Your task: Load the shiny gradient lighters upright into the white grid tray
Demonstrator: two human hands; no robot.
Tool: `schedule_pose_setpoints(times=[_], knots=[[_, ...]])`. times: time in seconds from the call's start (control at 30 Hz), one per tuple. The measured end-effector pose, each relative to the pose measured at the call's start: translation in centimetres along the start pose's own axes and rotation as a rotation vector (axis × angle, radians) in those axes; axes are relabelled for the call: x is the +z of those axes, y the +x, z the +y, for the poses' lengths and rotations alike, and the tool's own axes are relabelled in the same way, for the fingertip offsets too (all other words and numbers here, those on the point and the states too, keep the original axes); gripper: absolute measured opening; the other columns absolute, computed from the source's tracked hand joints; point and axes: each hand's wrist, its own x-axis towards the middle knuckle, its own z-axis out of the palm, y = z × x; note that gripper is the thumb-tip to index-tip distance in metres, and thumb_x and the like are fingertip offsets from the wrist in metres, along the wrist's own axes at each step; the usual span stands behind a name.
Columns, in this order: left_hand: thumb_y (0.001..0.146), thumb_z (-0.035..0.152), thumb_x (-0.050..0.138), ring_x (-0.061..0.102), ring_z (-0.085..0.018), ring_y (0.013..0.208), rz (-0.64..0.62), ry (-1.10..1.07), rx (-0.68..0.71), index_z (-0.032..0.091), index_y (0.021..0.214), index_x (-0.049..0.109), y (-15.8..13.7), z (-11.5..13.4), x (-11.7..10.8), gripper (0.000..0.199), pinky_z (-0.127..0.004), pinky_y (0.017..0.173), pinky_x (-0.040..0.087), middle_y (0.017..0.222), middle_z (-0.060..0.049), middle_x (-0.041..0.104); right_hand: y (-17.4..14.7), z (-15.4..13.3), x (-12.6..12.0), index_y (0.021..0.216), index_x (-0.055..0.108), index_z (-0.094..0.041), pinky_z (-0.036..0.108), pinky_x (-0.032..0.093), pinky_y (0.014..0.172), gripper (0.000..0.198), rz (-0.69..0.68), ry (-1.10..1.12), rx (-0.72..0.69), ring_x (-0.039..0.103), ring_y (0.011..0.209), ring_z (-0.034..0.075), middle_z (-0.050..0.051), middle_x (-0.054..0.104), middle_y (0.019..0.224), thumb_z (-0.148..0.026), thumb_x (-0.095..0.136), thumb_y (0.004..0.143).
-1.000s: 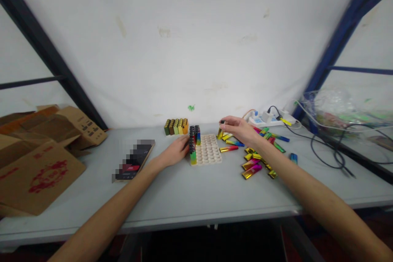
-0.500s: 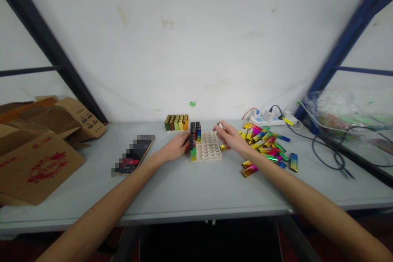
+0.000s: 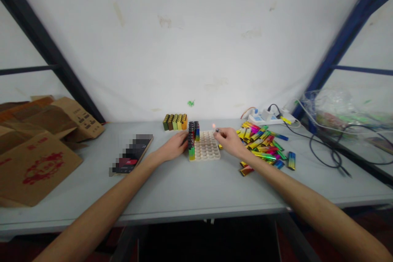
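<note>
My right hand (image 3: 229,138) is closed around a lighter (image 3: 217,130), whose body is mostly hidden in the fingers. A small flame (image 3: 214,125) shows just above and left of its top. Below lies a pale tray (image 3: 208,151) with rows of round holes. Upright lighters (image 3: 191,151) with dark tops and shiny coloured bodies fill its left side. My left hand (image 3: 176,146) is curled against the tray's left edge beside these lighters, apparently gripping it; the fingertips are partly hidden.
A heap of shiny coloured lighter sleeves or bodies (image 3: 260,143) lies at the right. A block of yellow and green lighters (image 3: 175,122) stands near the wall. A phone (image 3: 135,153) and cardboard boxes (image 3: 43,168) are left. A power strip (image 3: 267,118) and black cable (image 3: 325,159) lie right.
A flame has appeared at the lighter in my right hand, which has dropped and turned slightly. My left hand stays at the tray's edge. The view has shifted a little.
</note>
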Motion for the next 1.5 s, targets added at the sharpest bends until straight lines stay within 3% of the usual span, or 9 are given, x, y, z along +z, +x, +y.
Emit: schedule_pose_setpoints(times=[0.17, 0.27, 0.37, 0.5, 0.6, 1.1, 1.37, 1.5], knots=[[0.093, 0.024, 0.046, 0.059, -0.027, 0.128, 0.001, 0.011, 0.014, 0.014, 0.130, 0.061, 0.0, -0.1, 0.1, 0.041, -0.042, 0.117, 0.043, 0.138, -0.015, 0.063, 0.0, 0.0, -0.1, 0.062, 0.040, -0.022, 0.027, 0.025, 0.054, 0.038, -0.002, -0.001, -0.019, 0.035, 0.055, 0.012, -0.005, 0.036, 0.057, -0.045, 0.049, 0.091], [0.093, 0.024, 0.046, 0.059, -0.026, 0.128, -0.005, 0.028, 0.019, 0.014, 0.130, 0.061, -0.1, -0.2, 0.1, 0.041, -0.042, 0.117, 0.043, 0.136, -0.015, 0.064, 0.0, 0.0, 0.0, 0.082, 0.054, -0.021, 0.026, 0.031, 0.057, 0.035, -0.019, 0.033, -0.032, 0.043, 0.059, 0.013, -0.005, 0.047, 0.062, -0.054, 0.051, 0.096], [0.093, 0.022, 0.045, 0.059, -0.025, 0.127, -0.004, 0.029, 0.022, 0.015, 0.129, 0.061, 0.0, -0.1, 0.0, 0.040, -0.042, 0.116, 0.043, 0.135, -0.014, 0.065, -0.1, 0.1, 0.1, 0.099, 0.057, -0.021, 0.026, 0.039, 0.063, 0.037, -0.086, 0.059, -0.081, 0.052, 0.066, 0.015, -0.003, 0.057, 0.072, -0.055, 0.046, 0.101], [0.092, 0.022, 0.045, 0.058, -0.027, 0.128, -0.011, 0.035, 0.008, 0.015, 0.127, 0.061, 0.1, 0.2, -0.1, 0.039, -0.044, 0.117, 0.042, 0.133, -0.015, 0.066, 0.0, 0.0, 0.2, 0.097, 0.066, -0.020, 0.032, 0.046, 0.079, 0.038, -0.016, -0.012, -0.228, 0.060, 0.088, 0.021, 0.007, 0.066, 0.090, -0.056, 0.054, 0.098], [0.091, 0.021, 0.046, 0.058, -0.027, 0.129, -0.009, 0.038, 0.003, 0.015, 0.128, 0.062, 0.1, 0.3, -0.1, 0.040, -0.045, 0.117, 0.042, 0.134, -0.015, 0.065, 0.3, -0.4, 0.0, 0.098, 0.069, -0.020, 0.032, 0.045, 0.077, 0.035, 0.026, -0.091, -0.245, 0.062, 0.081, 0.020, 0.007, 0.069, 0.087, -0.052, 0.056, 0.099], [0.094, 0.024, 0.044, 0.058, -0.028, 0.131, 0.004, 0.014, 0.011, 0.013, 0.131, 0.061, 0.1, 0.3, 0.2, 0.042, -0.046, 0.118, 0.042, 0.139, -0.016, 0.063, 4.0, 0.7, 2.1, 0.096, 0.067, -0.016, 0.026, 0.037, 0.065, 0.025, -0.253, -0.362, -0.351, 0.060, 0.066, 0.016, 0.007, 0.071, 0.081, -0.033, 0.051, 0.105], [0.093, 0.022, 0.045, 0.057, -0.027, 0.130, 0.017, 0.035, 0.022, 0.013, 0.128, 0.063, 0.0, -0.2, 0.4, 0.040, -0.045, 0.118, 0.042, 0.137, -0.016, 0.063, 5.2, -0.5, 2.6, 0.094, 0.075, -0.014, 0.028, 0.037, 0.062, 0.044, -0.373, -0.625, -0.332, 0.067, 0.068, 0.020, 0.014, 0.075, 0.078, -0.049, 0.049, 0.104], [0.095, 0.023, 0.045, 0.058, -0.025, 0.129, -0.005, 0.042, 0.033, 0.017, 0.126, 0.064, 0.1, 0.2, 0.1, 0.038, -0.042, 0.117, 0.043, 0.135, -0.012, 0.066, 4.5, -0.1, 2.7, 0.093, 0.075, -0.017, 0.027, 0.036, 0.062, 0.038, -0.361, -0.566, -0.365, 0.066, 0.067, 0.018, 0.011, 0.075, 0.079, -0.046, 0.052, 0.104]])
